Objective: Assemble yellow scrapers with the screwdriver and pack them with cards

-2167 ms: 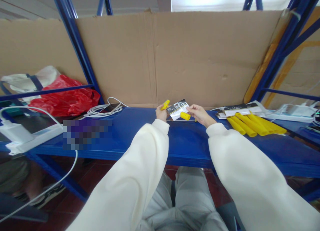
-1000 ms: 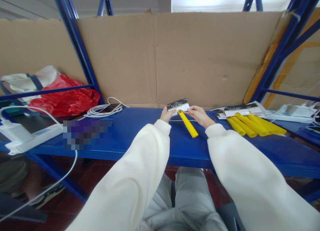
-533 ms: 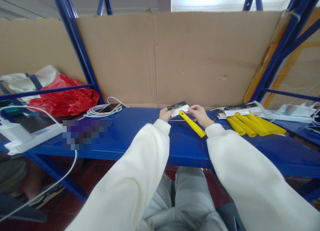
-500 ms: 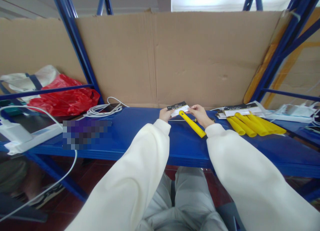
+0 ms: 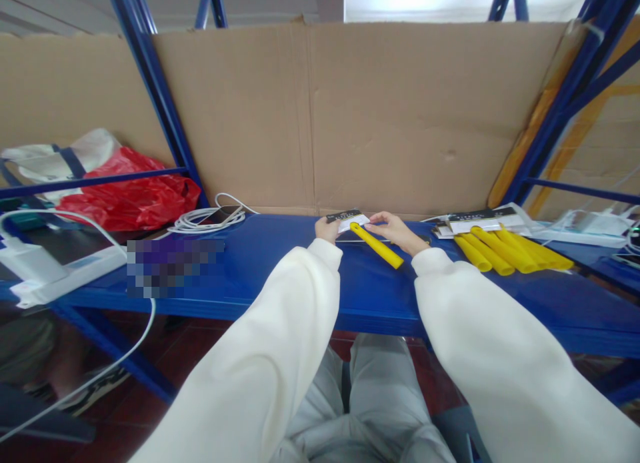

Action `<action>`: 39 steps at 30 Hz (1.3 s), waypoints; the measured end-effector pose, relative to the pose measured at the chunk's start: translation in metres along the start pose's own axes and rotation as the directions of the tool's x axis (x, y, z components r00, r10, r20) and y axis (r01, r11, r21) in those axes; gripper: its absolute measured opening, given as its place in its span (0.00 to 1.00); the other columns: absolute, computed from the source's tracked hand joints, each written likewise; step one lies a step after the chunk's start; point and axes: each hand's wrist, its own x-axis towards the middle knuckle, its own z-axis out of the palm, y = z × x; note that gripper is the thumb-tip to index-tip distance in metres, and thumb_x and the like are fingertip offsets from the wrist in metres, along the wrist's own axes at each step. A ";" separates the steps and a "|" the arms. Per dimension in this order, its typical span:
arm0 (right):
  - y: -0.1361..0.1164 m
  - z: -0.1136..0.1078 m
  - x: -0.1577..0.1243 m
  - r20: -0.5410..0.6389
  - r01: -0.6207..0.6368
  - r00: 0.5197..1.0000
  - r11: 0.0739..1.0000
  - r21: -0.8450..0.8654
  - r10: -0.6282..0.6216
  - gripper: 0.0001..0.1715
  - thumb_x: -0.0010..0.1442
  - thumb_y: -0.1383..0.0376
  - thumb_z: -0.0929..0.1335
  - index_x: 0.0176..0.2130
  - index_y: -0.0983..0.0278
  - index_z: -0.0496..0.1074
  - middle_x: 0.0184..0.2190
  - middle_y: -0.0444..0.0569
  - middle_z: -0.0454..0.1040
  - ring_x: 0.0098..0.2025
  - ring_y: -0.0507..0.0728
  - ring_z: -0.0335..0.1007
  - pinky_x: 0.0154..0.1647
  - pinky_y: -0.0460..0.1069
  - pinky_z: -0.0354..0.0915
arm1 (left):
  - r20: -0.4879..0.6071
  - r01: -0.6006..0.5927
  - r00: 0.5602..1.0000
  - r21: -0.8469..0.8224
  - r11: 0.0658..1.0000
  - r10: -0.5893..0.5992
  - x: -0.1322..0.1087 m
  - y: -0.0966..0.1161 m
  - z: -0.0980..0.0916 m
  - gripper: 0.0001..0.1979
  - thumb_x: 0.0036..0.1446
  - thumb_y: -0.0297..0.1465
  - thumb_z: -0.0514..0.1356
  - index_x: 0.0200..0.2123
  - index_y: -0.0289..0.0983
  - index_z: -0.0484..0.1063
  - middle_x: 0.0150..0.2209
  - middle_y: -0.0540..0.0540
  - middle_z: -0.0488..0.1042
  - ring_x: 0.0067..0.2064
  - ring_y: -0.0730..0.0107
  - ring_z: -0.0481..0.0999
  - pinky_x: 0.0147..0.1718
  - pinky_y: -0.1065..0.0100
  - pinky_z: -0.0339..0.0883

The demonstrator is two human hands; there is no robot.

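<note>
My left hand [image 5: 327, 230] is closed on the left edge of a black-and-white printed card [image 5: 346, 217], held just above the blue table. A yellow tube-shaped handle [image 5: 379, 248] hangs from the card's lower part. Its flattened end, with a hole, lies against the card, and its wider round end points down to the right. At the card's right edge, my right hand [image 5: 395, 231] has thumb and forefinger pinched on the corner. On the right lie several more yellow handles [image 5: 505, 251], side by side, with black-and-white cards [image 5: 483, 219] at their flat ends.
A blue table [image 5: 280, 263] stands before a cardboard panel [image 5: 400, 116] between blue posts. To the left are a coiled white cable [image 5: 203, 221], a red plastic bag [image 5: 135, 193], a power strip [image 5: 65, 279] and a blurred-out item [image 5: 173, 266]. Another power strip [image 5: 585, 233] lies at the far right.
The card and its yellow handle have shifted slightly left, and the handle's wide end has risen a little. My right hand has moved slightly left with the card.
</note>
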 end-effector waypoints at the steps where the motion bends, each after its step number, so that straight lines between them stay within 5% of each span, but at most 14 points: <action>1: 0.000 0.000 -0.001 0.039 0.000 0.999 0.999 -0.045 0.002 0.22 0.46 0.59 0.80 0.38 0.63 0.73 0.40 0.50 0.78 0.37 0.55 0.73 0.44 0.52 0.72 | -0.008 -0.003 1.000 0.008 1.000 0.003 0.000 0.000 0.000 0.10 0.50 0.13 0.60 0.28 0.31 0.75 0.29 0.42 0.80 0.44 0.54 0.83 0.45 0.58 0.78; 7: 0.000 0.005 -0.008 0.192 0.154 0.977 0.937 -0.312 -0.096 0.33 0.49 0.65 0.78 0.53 0.63 0.70 0.53 0.55 0.74 0.38 0.55 0.74 0.44 0.52 0.72 | 0.006 0.033 0.999 0.027 0.999 -0.033 -0.007 0.003 0.001 0.11 0.49 0.12 0.59 0.32 0.30 0.76 0.30 0.41 0.81 0.42 0.55 0.84 0.41 0.61 0.79; 12: -0.005 0.008 -0.010 0.313 0.239 0.942 0.895 -0.378 -0.119 0.22 0.57 0.72 0.67 0.52 0.62 0.70 0.48 0.49 0.76 0.28 0.50 0.71 0.33 0.48 0.71 | 0.052 0.050 0.997 0.062 0.997 -0.054 -0.010 0.006 0.002 0.10 0.50 0.12 0.60 0.33 0.30 0.75 0.28 0.42 0.80 0.41 0.57 0.84 0.42 0.60 0.79; 15: -0.006 0.008 -0.008 0.359 0.343 0.915 0.829 -0.442 -0.187 0.20 0.57 0.75 0.64 0.47 0.63 0.74 0.46 0.50 0.78 0.39 0.55 0.76 0.46 0.51 0.72 | 0.083 0.039 0.996 0.084 0.996 -0.046 -0.011 0.007 0.002 0.10 0.53 0.14 0.60 0.36 0.31 0.74 0.32 0.42 0.80 0.41 0.61 0.83 0.41 0.63 0.79; 19: -0.004 -0.001 -0.003 0.336 0.404 0.909 0.723 -0.561 -0.247 0.26 0.58 0.76 0.63 0.53 0.63 0.75 0.55 0.55 0.76 0.57 0.60 0.72 0.62 0.55 0.64 | 0.058 0.029 0.998 0.162 0.986 -0.039 -0.010 0.008 0.002 0.12 0.58 0.21 0.63 0.45 0.33 0.70 0.46 0.39 0.79 0.46 0.65 0.81 0.39 0.68 0.78; 23: -0.009 -0.023 -0.005 0.212 0.274 0.962 0.599 -0.752 -0.174 0.31 0.60 0.75 0.62 0.61 0.63 0.71 0.58 0.59 0.72 0.58 0.63 0.71 0.60 0.56 0.65 | 0.044 0.011 0.999 0.275 0.961 -0.024 -0.007 0.008 0.000 0.16 0.59 0.26 0.65 0.49 0.36 0.68 0.53 0.37 0.74 0.50 0.64 0.78 0.35 0.71 0.78; 28: -0.022 -0.064 -0.019 -0.082 -0.024 0.991 0.450 -0.893 -0.110 0.33 0.62 0.73 0.59 0.64 0.59 0.67 0.61 0.60 0.67 0.53 0.66 0.73 0.53 0.58 0.66 | 0.070 0.008 0.997 0.375 0.927 -0.037 -0.003 0.003 0.000 0.17 0.58 0.21 0.62 0.50 0.35 0.67 0.53 0.37 0.73 0.50 0.63 0.77 0.32 0.71 0.77; 32: -0.019 -0.098 -0.025 -0.334 -0.279 0.936 0.351 -0.894 -0.107 0.31 0.61 0.72 0.59 0.61 0.62 0.69 0.55 0.62 0.69 0.51 0.66 0.71 0.53 0.62 0.60 | 0.064 -0.008 0.998 0.414 0.910 -0.021 0.000 0.000 0.001 0.17 0.57 0.20 0.61 0.49 0.34 0.68 0.52 0.36 0.74 0.49 0.62 0.77 0.31 0.70 0.77; 39: -0.006 -0.132 -0.032 -0.570 -0.549 0.821 0.307 -0.777 0.028 0.27 0.61 0.72 0.60 0.56 0.63 0.74 0.57 0.64 0.70 0.57 0.70 0.64 0.54 0.68 0.53 | 0.075 -0.013 0.997 0.449 0.894 -0.023 -0.001 0.000 0.000 0.16 0.57 0.20 0.61 0.49 0.34 0.69 0.53 0.36 0.74 0.51 0.62 0.77 0.33 0.70 0.77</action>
